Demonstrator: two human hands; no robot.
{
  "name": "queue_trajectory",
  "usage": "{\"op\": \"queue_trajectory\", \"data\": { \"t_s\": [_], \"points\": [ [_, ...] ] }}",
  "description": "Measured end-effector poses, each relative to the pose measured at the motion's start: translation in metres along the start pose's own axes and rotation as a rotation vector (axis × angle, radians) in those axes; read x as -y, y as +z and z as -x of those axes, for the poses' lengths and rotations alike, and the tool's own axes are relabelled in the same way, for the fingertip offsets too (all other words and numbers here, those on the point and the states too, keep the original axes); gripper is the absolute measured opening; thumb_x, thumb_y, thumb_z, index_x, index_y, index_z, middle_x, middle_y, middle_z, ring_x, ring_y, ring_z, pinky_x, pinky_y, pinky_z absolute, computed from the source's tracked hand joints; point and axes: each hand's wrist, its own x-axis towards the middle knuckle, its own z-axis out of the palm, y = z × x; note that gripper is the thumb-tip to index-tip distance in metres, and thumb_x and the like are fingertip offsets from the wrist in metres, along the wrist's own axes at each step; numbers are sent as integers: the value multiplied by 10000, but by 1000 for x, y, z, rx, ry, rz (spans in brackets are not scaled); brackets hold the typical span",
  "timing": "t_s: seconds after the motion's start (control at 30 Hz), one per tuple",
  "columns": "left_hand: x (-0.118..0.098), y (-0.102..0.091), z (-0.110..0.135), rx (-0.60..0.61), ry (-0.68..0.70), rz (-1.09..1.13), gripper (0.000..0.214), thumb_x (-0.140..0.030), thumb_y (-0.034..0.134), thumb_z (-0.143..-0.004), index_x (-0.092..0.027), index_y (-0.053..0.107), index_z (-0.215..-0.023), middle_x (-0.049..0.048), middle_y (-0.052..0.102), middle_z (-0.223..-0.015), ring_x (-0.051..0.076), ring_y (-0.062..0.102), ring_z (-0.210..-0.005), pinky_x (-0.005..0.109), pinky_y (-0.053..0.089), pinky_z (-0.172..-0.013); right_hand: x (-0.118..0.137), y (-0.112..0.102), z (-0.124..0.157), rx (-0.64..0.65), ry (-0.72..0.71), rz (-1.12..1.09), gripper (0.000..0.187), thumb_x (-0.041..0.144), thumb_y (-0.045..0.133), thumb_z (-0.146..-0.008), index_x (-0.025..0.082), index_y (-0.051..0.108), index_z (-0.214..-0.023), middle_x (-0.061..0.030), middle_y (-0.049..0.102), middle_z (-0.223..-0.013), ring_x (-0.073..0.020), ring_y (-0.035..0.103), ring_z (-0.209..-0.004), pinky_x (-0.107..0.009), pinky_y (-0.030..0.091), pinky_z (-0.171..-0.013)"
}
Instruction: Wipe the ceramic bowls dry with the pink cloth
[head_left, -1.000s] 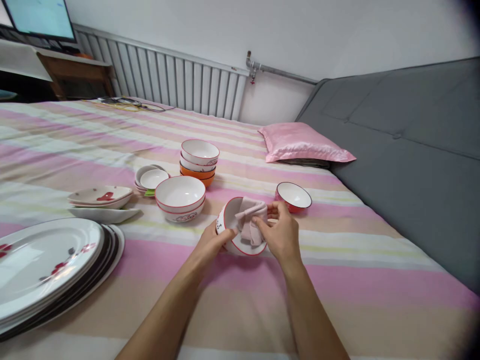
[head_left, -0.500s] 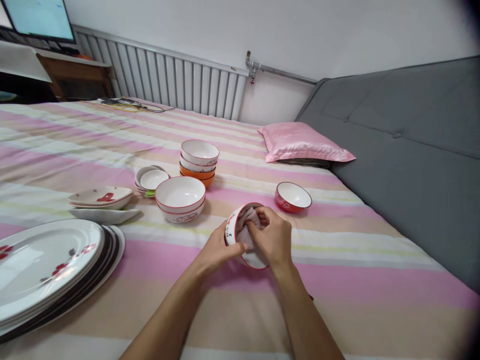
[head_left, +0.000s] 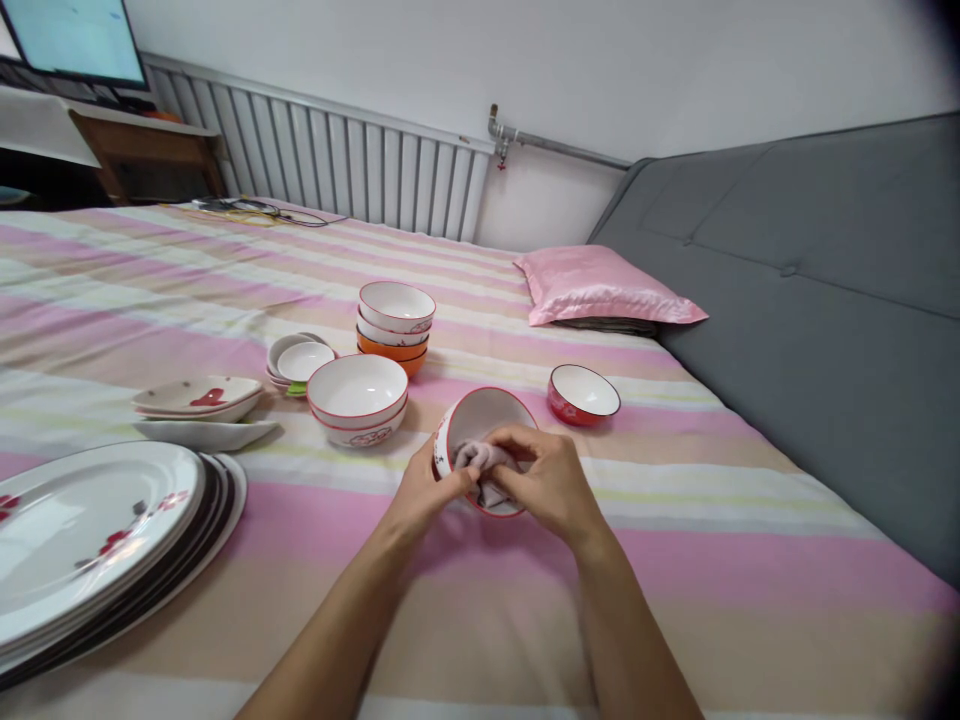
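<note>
A white bowl with a red rim (head_left: 480, 412) is tilted toward me over the striped bed. My left hand (head_left: 420, 490) grips its near left side, fingers curled round the rim. Inside the bowl lies a bunched pale pink cloth (head_left: 480, 462). My right hand (head_left: 546, 478) pinches that cloth and presses it against the bowl's near inner wall. A small red bowl (head_left: 583, 393) stands alone on the sheet just right of my hands.
To the left stand two nested white bowls (head_left: 358, 396), a taller stack of bowls (head_left: 395, 324), small saucers (head_left: 300, 360), shallow dishes (head_left: 196, 396) and large stacked plates (head_left: 90, 545). A pink pillow (head_left: 604, 288) lies behind, by the grey headboard (head_left: 817, 300).
The bowl has turned its opening more upward and toward me. My right hand slid the cloth from the bowl's middle down to its near edge.
</note>
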Motion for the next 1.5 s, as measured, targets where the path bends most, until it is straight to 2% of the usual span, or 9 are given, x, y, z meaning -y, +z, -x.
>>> {"op": "queue_trajectory", "data": {
  "t_s": [0.2,0.33,0.47,0.67,0.9,1.0,1.23,1.33,1.5],
  "points": [
    [-2,-1,1,-19,47,56,589,-366,714,-676,-105,585,-1187,152,625,-1209,324,571,-1102,347,476,-848,4,-6,-2,-568,-27,83,123,213,672,-725,206,615,-833,21,665,-765,-141,653,-671,-245,543,-629],
    [-1,2,2,21,31,64,670,-393,736,-666,-103,542,-1239,167,621,-1210,338,576,-1099,367,481,-851,1,4,-3,-671,-52,246,131,225,676,-715,200,592,-811,12,656,-751,-139,633,-611,-253,539,-588],
    [0,7,4,98,28,90,724,-399,757,-654,-122,513,-1277,151,643,-1177,346,561,-1130,371,484,-861,0,13,-4,-592,-22,272,123,191,643,-713,203,585,-820,7,664,-756,-150,639,-620,-277,547,-626],
    [-1,6,5,186,18,42,700,-379,766,-664,-133,525,-1273,132,637,-1177,320,571,-1114,358,463,-895,3,14,-2,-281,-14,12,204,136,549,-747,213,612,-925,-19,676,-886,-166,658,-800,-272,556,-722],
    [-3,5,6,115,5,25,649,-428,779,-629,-98,567,-1147,137,660,-1085,283,613,-982,322,487,-802,12,3,1,43,-71,-15,215,64,528,-724,213,649,-822,28,669,-756,-131,618,-708,-240,510,-687],
    [-5,5,5,86,17,46,671,-415,777,-637,-112,548,-1190,138,651,-1133,292,606,-1023,326,491,-816,11,-2,2,-102,-80,-14,202,72,556,-728,215,652,-834,23,687,-802,-140,645,-752,-260,530,-735],
    [-8,5,6,28,34,37,696,-391,752,-678,-101,498,-1258,168,611,-1232,324,573,-1118,360,482,-878,5,-6,0,-771,-199,83,166,180,673,-739,212,613,-891,-35,679,-923,-207,669,-865,-366,565,-776],
    [-9,5,7,36,42,34,696,-379,757,-674,-117,496,-1263,157,609,-1241,324,567,-1131,360,479,-889,3,-4,-1,-845,-265,141,189,165,674,-740,214,589,-902,-45,667,-947,-223,660,-917,-395,560,-799],
    [-9,7,7,64,51,35,672,-381,756,-678,-136,510,-1253,141,617,-1232,311,581,-1115,349,482,-879,-4,1,-1,-789,-316,278,172,156,637,-766,227,578,-911,-55,669,-956,-229,651,-931,-401,549,-812]
  ]
}}
